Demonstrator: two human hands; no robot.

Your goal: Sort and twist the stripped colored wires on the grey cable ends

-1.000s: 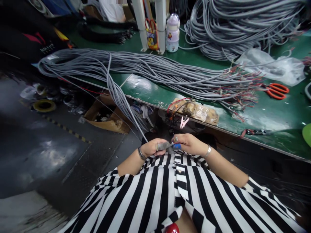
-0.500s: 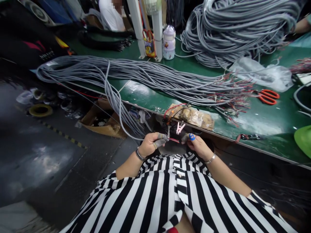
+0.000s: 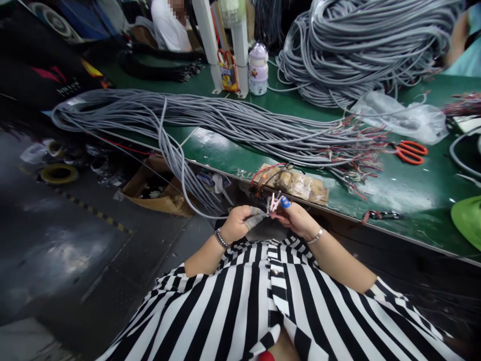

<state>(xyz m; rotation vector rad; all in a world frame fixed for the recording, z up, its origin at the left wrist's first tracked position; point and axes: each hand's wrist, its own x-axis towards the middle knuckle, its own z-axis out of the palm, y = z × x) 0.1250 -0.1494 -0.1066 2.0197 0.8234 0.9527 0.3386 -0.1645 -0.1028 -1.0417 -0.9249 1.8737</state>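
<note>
My left hand [image 3: 240, 223], in grey finger covers, is closed around the end of a grey cable [image 3: 210, 216]. Thin red wires [image 3: 276, 216] stick out of that end toward the right. My right hand [image 3: 298, 219], a blue cover on its thumb, pinches at these wires; its fingertips are partly hidden. A pink clothespin [image 3: 275, 202] sits just beside the thumb, in front of the bench edge. Behind it, a taped wooden block [image 3: 296, 183] with red and black wires lies on the bench edge.
A long bundle of grey cables [image 3: 225, 115] with stripped ends lies across the green bench [image 3: 413, 185]. Orange-handled scissors [image 3: 411, 152], a plastic bag [image 3: 402, 118], a bottle [image 3: 258, 70] and a large cable coil [image 3: 361, 45] are there too. A cardboard box [image 3: 158, 193] stands below.
My right hand has moved left to the wires beside the clothespin and closed at them. My left hand has shifted slightly right with the cable end. The view has moved a little.
</note>
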